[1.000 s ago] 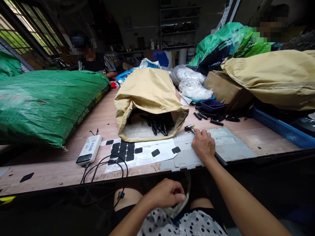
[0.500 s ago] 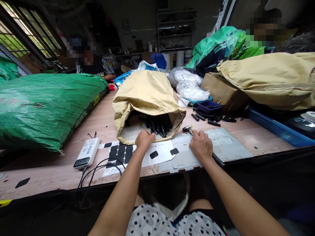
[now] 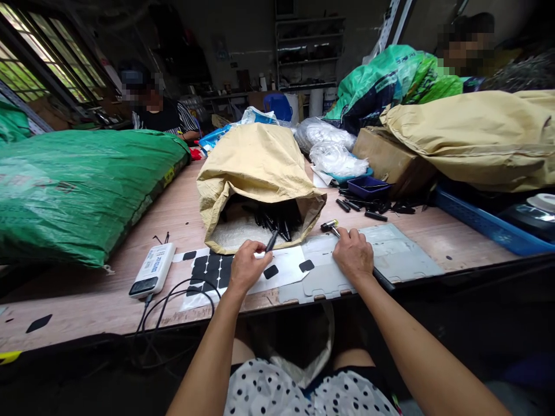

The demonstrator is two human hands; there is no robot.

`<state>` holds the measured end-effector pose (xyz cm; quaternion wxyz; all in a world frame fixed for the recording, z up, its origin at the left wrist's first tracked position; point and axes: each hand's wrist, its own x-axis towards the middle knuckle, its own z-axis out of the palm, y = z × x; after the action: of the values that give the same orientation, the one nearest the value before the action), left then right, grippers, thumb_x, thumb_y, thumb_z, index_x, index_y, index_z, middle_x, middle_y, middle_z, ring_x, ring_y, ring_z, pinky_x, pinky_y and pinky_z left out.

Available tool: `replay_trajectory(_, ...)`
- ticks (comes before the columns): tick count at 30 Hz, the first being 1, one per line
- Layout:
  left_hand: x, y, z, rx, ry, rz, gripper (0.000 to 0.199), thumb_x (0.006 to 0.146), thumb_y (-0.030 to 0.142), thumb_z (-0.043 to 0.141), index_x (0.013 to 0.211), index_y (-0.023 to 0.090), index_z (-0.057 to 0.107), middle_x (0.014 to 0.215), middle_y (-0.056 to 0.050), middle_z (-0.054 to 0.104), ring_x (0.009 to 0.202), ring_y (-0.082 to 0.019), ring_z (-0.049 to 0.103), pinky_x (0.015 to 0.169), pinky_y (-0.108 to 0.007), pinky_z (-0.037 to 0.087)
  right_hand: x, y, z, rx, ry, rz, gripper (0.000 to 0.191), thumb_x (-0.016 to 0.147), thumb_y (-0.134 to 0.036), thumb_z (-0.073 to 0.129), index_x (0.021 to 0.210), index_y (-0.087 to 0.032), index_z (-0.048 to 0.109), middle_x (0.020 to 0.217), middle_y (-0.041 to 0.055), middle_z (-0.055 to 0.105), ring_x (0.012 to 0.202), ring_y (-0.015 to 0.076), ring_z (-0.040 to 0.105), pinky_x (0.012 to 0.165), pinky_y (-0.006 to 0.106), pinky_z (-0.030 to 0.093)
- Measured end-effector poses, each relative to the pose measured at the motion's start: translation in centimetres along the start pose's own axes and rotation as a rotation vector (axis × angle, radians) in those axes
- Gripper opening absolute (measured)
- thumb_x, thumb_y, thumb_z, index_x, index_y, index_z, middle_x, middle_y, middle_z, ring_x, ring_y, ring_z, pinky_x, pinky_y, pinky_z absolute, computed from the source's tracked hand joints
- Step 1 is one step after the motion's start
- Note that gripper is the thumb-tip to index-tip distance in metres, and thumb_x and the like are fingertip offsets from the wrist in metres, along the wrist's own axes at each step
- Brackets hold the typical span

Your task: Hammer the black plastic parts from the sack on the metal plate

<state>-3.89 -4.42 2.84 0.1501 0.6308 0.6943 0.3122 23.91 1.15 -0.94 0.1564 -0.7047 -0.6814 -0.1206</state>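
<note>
My left hand [image 3: 248, 267] pinches a black pen-like piece [image 3: 272, 241] just in front of the open mouth of a beige sack [image 3: 260, 159]. Inside that sack lies a heap of black pieces [image 3: 284, 222]. Closed around the handle of a small hammer [image 3: 329, 226], my right hand [image 3: 354, 254] rests over a grey board [image 3: 396, 254]. The hammer's head points toward the sack. Under my left hand are a white sheet [image 3: 286, 260] and black rounded squares [image 3: 212, 268].
A white power bank [image 3: 154, 268] with black cables lies left of the sheet. Big green sack [image 3: 82, 190] at left; cardboard box [image 3: 385, 156], blue tray [image 3: 485, 222] and loose black pieces [image 3: 376, 216] at right. Two people sit across the table.
My left hand has drawn back from the sack's mouth toward me and a little left, and a black piece now shows in its fingers. My right hand has stayed in place.
</note>
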Motion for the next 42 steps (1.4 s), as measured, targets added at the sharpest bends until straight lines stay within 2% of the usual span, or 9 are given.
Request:
replay_trajectory(3,-1.0,0.0,-0.1,-0.076,-0.211,0.26,0.009,0.081,0.026,0.069,0.089,0.022,0.07,0.09,-0.002,0.065,0.091,-0.02,0.06,0.081,-0.031,0.046,0.1,0.0,0.0,-0.006,-0.008,0.006,0.037,0.097,-0.022,0.044,0.13,-0.02,0.06,0.106,0.012,0.06,0.097,0.025,0.053,0.074,0.033,0.034)
replay_trajectory(5,-1.4,0.0,0.3,-0.06,-0.287,0.334,0.008,0.081,0.024,0.069,0.089,0.022,0.07,0.09,-0.003,0.066,0.094,-0.022,0.058,0.083,-0.033,0.045,0.1,0.0,0.0,-0.01,-0.011,0.008,0.037,0.097,-0.022,0.044,0.13,-0.02,0.06,0.106,0.012,0.06,0.097,0.0251,0.053,0.074,0.033,0.034)
replay_trajectory(13,-1.9,0.4,3.5,-0.089,-0.168,0.254,0.017,0.079,0.03,0.077,0.093,0.023,0.071,0.093,-0.002,0.067,0.096,-0.023,0.055,0.086,-0.036,0.042,0.0,0.0,0.1,0.01,-0.016,0.019,0.038,0.098,-0.024,0.045,0.132,-0.022,0.061,0.107,0.0123,0.061,0.098,0.0246,0.054,0.075,0.033,0.035)
replay_trajectory(19,-2.0,0.2,3.8,-0.145,-0.174,0.217,0.016,0.075,0.027,0.082,0.089,0.024,0.074,0.086,0.0,0.067,0.093,-0.022,0.055,0.084,-0.034,0.041,1.0,1.2,-1.0,0.19,-0.123,0.091,0.035,0.098,-0.026,0.048,0.129,-0.026,0.065,0.109,0.0095,0.064,0.097,0.0222,0.056,0.073,0.031,0.037)
replay_trajectory(23,-1.7,0.1,3.8,-0.167,-0.181,0.167,0.018,0.074,0.027,0.083,0.088,0.024,0.074,0.088,0.0,0.069,0.093,-0.022,0.056,0.083,-0.034,0.041,-0.4,1.4,-2.9,0.462,0.026,0.166,0.036,0.098,-0.029,0.044,0.127,-0.023,0.065,0.11,0.0088,0.067,0.095,0.0215,0.059,0.075,0.031,0.041)
replay_trajectory(26,-1.5,0.1,4.0,-0.164,-0.207,0.132,0.02,0.072,0.027,0.085,0.088,0.024,0.074,0.092,0.001,0.071,0.094,-0.021,0.056,0.083,-0.034,0.041,-3.2,0.0,-4.5,0.737,0.072,0.067,0.037,0.097,-0.033,0.046,0.126,-0.021,0.065,0.106,0.0082,0.07,0.092,0.0209,0.062,0.081,0.033,0.048)
replay_trajectory(30,-1.4,0.1,4.2,-0.159,-0.21,0.118,0.023,0.07,0.027,0.087,0.088,0.025,0.074,0.091,0.002,0.071,0.094,-0.021,0.056,0.083,-0.033,0.04,-7.1,-3.0,-6.1,0.931,-0.091,-0.18,0.036,0.1,-0.032,0.046,0.13,-0.022,0.064,0.114,0.0079,0.07,0.101,0.0198,0.065,0.093,0.034,0.051)
replay_trajectory(33,-1.4,0.1,4.3,-0.132,-0.202,0.126,0.021,0.071,0.028,0.087,0.084,0.023,0.072,0.09,0.001,0.069,0.092,-0.02,0.055,0.08,-0.032,0.039,-8.6,-4.7,-6.6,0.87,-0.163,-0.28,0.039,0.102,-0.028,0.042,0.135,-0.025,0.063,0.107,0.0059,0.069,0.095,0.0183,0.065,0.087,0.032,0.052)
replay_trajectory(42,-1.5,0.3,4.2,-0.125,-0.193,0.114,0.015,0.073,0.027,0.085,0.081,0.024,0.072,0.089,0.001,0.068,0.093,-0.02,0.055,0.082,-0.033,0.038,-9.8,-5.6,-5.7,0.693,-0.108,-0.305,0.04,0.103,-0.023,0.042,0.135,-0.026,0.064,0.096,0.0043,0.067,0.084,0.0166,0.067,0.073,0.026,0.052)
